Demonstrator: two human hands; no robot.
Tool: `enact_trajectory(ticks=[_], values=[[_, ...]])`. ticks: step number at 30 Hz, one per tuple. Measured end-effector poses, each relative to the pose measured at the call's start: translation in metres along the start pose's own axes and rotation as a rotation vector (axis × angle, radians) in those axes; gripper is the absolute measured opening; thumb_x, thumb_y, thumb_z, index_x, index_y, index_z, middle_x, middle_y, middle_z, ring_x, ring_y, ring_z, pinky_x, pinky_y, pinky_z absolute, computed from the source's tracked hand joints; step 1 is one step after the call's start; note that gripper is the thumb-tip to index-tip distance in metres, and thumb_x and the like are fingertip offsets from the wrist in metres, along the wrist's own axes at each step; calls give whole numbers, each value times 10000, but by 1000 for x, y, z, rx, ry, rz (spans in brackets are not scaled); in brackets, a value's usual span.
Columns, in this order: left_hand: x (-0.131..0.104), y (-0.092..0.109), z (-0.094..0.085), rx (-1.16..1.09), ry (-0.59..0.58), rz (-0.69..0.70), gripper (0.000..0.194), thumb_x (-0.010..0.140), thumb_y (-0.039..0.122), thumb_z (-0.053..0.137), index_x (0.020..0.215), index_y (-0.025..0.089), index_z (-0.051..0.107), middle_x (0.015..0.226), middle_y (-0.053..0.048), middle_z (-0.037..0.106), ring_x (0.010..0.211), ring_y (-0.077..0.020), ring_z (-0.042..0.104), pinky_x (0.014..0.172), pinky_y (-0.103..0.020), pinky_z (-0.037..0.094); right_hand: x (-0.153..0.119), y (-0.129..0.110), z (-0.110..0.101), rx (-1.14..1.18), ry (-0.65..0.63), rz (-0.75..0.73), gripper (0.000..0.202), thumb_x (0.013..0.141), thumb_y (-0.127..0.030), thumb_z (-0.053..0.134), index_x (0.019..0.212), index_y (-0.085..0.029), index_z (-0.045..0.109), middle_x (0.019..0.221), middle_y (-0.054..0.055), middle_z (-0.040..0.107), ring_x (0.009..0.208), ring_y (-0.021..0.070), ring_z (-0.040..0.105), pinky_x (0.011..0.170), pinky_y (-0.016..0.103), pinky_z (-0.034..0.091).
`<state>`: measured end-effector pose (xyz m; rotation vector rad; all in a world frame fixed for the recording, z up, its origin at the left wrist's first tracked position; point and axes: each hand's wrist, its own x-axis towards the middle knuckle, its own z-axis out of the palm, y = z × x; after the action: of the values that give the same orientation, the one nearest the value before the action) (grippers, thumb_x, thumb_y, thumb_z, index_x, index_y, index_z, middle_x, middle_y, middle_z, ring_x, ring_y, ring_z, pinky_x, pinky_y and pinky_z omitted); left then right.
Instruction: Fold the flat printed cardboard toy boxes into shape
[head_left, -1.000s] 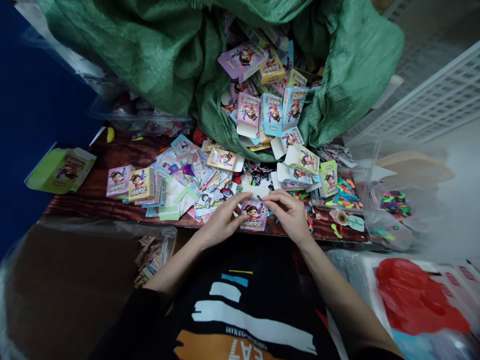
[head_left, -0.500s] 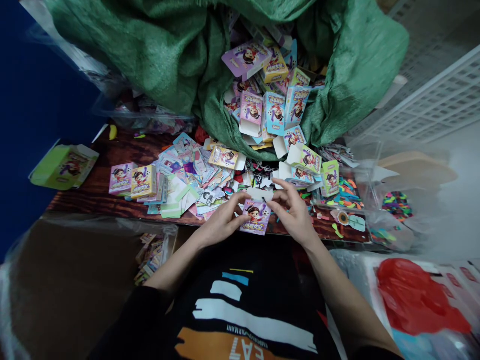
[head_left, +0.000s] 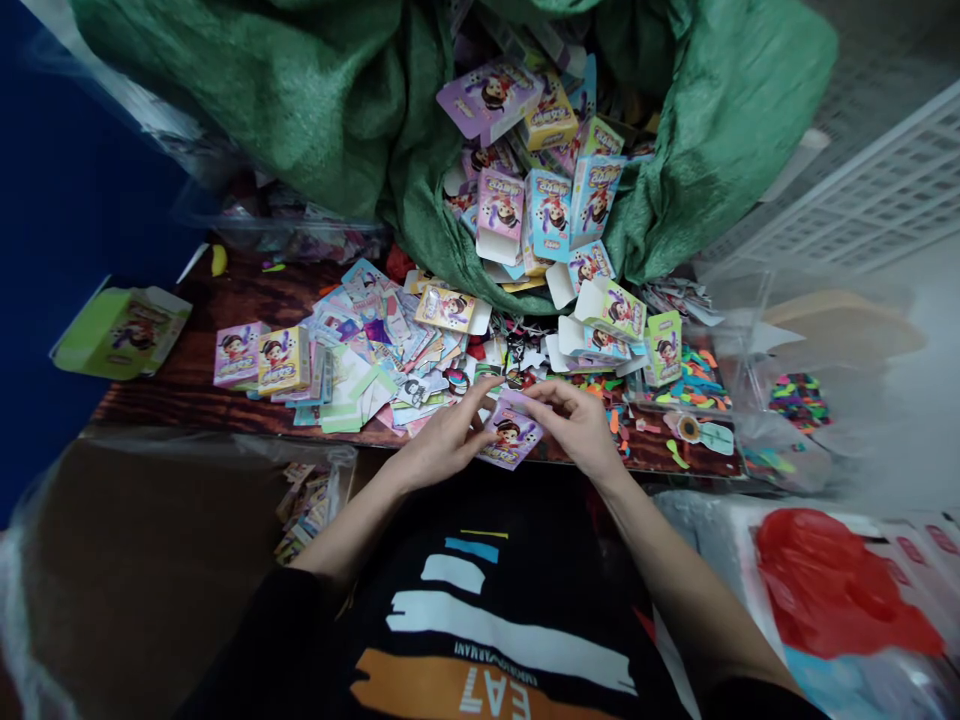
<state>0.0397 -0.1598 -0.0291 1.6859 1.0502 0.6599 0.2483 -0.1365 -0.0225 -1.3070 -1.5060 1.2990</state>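
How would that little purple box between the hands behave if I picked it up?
The purple box is probably light for its size: it looks like thin card. Its flat faces suggest it would hold its shape, though a hard squeeze might dent it. With straight edges, it would likely slide rather than roll.

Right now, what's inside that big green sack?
The green sack holds little boxes: purple, yellow, blue and green ones show at its mouth. They hide whatever lies deeper.

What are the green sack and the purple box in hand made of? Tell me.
The green sack looks like woven plastic, faintly shiny, given its crinkled folds. The purple box seems thin printed card, with a flat face and straight edges; any coating is unclear.
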Motion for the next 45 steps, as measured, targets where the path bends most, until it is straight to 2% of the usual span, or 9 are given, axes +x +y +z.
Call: enact_trajectory(ticks=[9,15,19,25,30,36,40,42,45], values=[[-2,-4,6,-51,30,5,632,952,290,563,1506,301,259,1135,-71,600,782,-157,591,761,-318,513,-3,1,-4,60,12,-3,234,764,-417,774,696,-204,707,823,50,768,783,202,696,765,345,548],[-6,-11,14,-135,44,-33,633,967,309,525,1516,289,211,1119,-73,595,768,-150,581,747,-315,530,-20,6,5,48,118,-12,185,839,-393,700,852,-220,765,958,67,782,923,234,710,882,394,549],[-4,-12,20,-130,81,-36,625,964,300,524,1506,269,216,1147,-85,575,792,-153,595,782,-338,539,-18,7,-5,21,36,17,207,859,-382,678,970,-242,783,1014,49,783,955,229,713,885,383,554],[-1,-9,20,-42,117,28,586,968,268,522,1495,266,265,1242,-116,572,889,-186,624,895,-404,525,-20,2,-12,-171,1,-205,244,930,-358,598,1083,-284,773,1130,55,759,1099,239,679,996,435,519],[-4,-12,16,40,58,152,392,985,217,477,1373,268,467,1260,-92,593,1101,-212,583,956,-382,497,-28,11,-6,-236,-25,-291,227,932,-310,595,1077,-282,768,1100,68,762,1043,242,700,937,441,554],[-13,-13,14,67,-49,76,421,957,224,518,1378,242,502,1237,-111,639,1086,-230,619,944,-391,502,-27,26,-3,-277,-126,-252,204,912,-365,615,983,-255,771,978,83,772,909,256,723,835,419,585],[-18,-14,-4,17,128,-49,588,914,295,585,1476,307,413,1213,-94,675,982,-258,658,842,-391,534,-21,26,0,-200,-56,-69,358,913,-422,608,1216,-249,688,1086,94,761,929,248,728,803,402,603],[-26,-15,-28,14,279,-102,544,913,348,579,1443,316,461,1175,-91,686,937,-266,653,801,-402,533,-19,23,3,-149,-18,-5,364,920,-444,590,1206,-241,686,1065,94,765,901,239,733,769,383,610],[-48,-18,-77,4,530,-190,522,939,420,521,1441,294,454,1141,-92,673,768,-207,616,680,-364,519,-19,20,9,-157,-108,-16,292,902,-438,607,1053,-230,744,989,84,777,900,244,734,787,380,607]])
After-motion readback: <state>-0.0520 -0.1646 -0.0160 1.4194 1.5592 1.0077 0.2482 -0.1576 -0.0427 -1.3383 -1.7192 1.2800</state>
